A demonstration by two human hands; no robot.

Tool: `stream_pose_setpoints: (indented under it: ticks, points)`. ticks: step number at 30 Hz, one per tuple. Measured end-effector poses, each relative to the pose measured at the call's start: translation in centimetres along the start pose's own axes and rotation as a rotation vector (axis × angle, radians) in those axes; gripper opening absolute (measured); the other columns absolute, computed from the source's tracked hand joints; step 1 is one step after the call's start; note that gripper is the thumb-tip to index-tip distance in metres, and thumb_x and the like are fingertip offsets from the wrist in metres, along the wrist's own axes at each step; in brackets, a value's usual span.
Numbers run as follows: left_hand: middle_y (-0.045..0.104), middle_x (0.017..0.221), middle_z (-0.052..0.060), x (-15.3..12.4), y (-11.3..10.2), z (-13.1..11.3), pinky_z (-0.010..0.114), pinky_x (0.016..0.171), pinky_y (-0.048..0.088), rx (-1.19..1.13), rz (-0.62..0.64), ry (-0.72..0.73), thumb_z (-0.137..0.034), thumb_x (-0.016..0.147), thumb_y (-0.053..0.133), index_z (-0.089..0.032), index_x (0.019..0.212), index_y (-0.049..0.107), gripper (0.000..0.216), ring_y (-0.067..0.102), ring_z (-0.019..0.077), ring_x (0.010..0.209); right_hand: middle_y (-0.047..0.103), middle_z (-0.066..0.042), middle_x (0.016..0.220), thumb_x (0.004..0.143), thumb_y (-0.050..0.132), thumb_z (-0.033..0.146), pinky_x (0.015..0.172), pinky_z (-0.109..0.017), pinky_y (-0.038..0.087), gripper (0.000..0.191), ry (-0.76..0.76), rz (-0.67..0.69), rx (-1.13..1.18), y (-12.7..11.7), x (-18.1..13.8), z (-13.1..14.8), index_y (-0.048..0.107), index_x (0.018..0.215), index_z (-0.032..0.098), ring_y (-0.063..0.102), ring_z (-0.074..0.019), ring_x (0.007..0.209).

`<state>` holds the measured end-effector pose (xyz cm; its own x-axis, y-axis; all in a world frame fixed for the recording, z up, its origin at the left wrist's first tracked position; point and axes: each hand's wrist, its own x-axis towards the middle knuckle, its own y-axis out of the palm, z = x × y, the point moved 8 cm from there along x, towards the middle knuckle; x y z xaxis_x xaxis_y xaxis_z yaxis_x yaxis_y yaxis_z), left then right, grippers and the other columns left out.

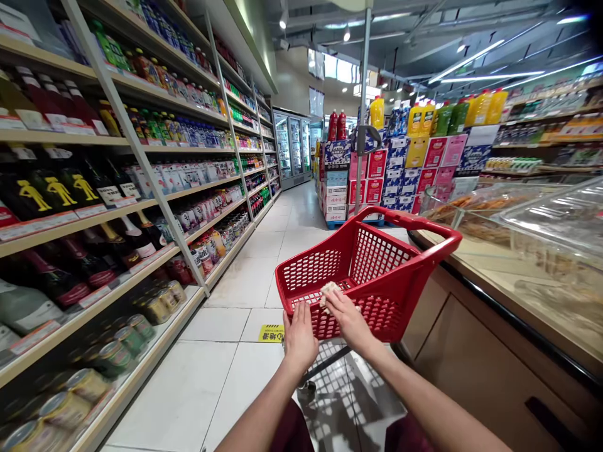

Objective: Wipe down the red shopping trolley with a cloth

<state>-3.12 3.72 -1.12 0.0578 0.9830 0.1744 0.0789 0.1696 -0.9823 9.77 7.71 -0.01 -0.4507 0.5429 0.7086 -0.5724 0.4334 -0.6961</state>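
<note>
The right hand (347, 317) was bent at the fingers and pinched a small pale crumpled cloth (328, 290) against the near rim of a red plastic mesh basket (400, 295). The cloth lay directly ahead of this hand, at its fingertips and touching them, with a part of it rising just above the rim. The left hand (299, 338) was just beside the right one, on its left and a little lower. Its fingers were straight and close together, and its palm lay flat on the near wall of the basket, so this hand held nothing. The right hand was therefore the nearer one to the cloth. The long axis of the basket ran away from both hands, turned slightly to the right, and its red handle (407, 221) stood up at the far end, well beyond the fingers. Under the hands a wire metal cart frame (330, 370) carried the basket. To the left of the left hand stood long shelves of bottles and cans (94, 213); to the right of the right hand was a beige worktop (490, 267).
</note>
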Motion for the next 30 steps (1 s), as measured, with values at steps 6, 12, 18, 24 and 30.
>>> stream_pose_setpoints:
  ticks: [6, 12, 18, 24, 30]
  points:
    - [0.021, 0.145, 0.012, -0.7, 0.0, 0.1, 0.051, 0.108, 0.010, -0.017, 0.018, -0.049, -0.014, 0.063, 0.041, -0.004, 0.136, 0.021, 0.076, 0.015, 0.0236, 0.134, 0.041, -0.006, 0.135, 0.080, 0.028, 0.003, 0.105, -0.044, 0.029, 0.050, 0.213, -0.102, -0.011, -1.0, 0.0, -1.9, 0.049, 0.122, 0.018, 0.019, -0.0171, 0.133]
    - [0.029, 0.142, 0.009, -0.9, -0.5, -0.6, 0.052, 0.108, 0.007, -0.059, 0.069, 0.006, -0.018, 0.066, 0.039, -0.009, 0.135, 0.025, 0.071, 0.021, 0.0224, 0.132, 0.046, -0.004, 0.132, 0.081, 0.032, 0.004, 0.104, -0.040, 0.031, 0.048, 0.009, -0.029, 0.053, -0.2, -0.4, 0.9, 0.049, 0.123, 0.021, 0.023, -0.0148, 0.131]
    - [0.014, 0.146, 0.014, -1.2, 0.5, -0.4, 0.050, 0.108, 0.008, -0.026, 0.113, -0.034, -0.020, 0.063, 0.043, -0.002, 0.136, 0.017, 0.080, 0.006, 0.0269, 0.135, 0.041, -0.007, 0.136, 0.079, 0.029, 0.001, 0.104, -0.043, 0.030, 0.053, 0.170, -0.100, 0.021, -1.5, -1.3, -0.1, 0.045, 0.126, 0.019, 0.020, -0.0165, 0.132]
    - [0.022, 0.145, 0.010, -2.1, 0.5, -1.4, 0.050, 0.108, 0.004, -0.087, 0.145, 0.134, -0.021, 0.066, 0.042, -0.008, 0.137, 0.019, 0.076, 0.011, 0.0238, 0.134, 0.045, -0.005, 0.132, 0.082, 0.031, 0.006, 0.104, -0.044, 0.031, 0.047, 0.090, -0.064, 0.061, -1.6, -2.1, 0.5, 0.048, 0.123, 0.022, 0.025, -0.0162, 0.131]
    - [0.031, 0.141, 0.012, -1.1, -0.2, 0.6, 0.049, 0.108, 0.006, -0.022, 0.079, 0.137, -0.033, 0.076, 0.043, -0.009, 0.132, 0.030, 0.062, 0.016, 0.0245, 0.133, 0.044, -0.007, 0.133, 0.078, 0.029, 0.000, 0.104, -0.042, 0.033, 0.054, 0.159, -0.051, 0.045, -2.2, -2.9, 1.0, 0.047, 0.125, 0.019, 0.026, -0.0170, 0.130]
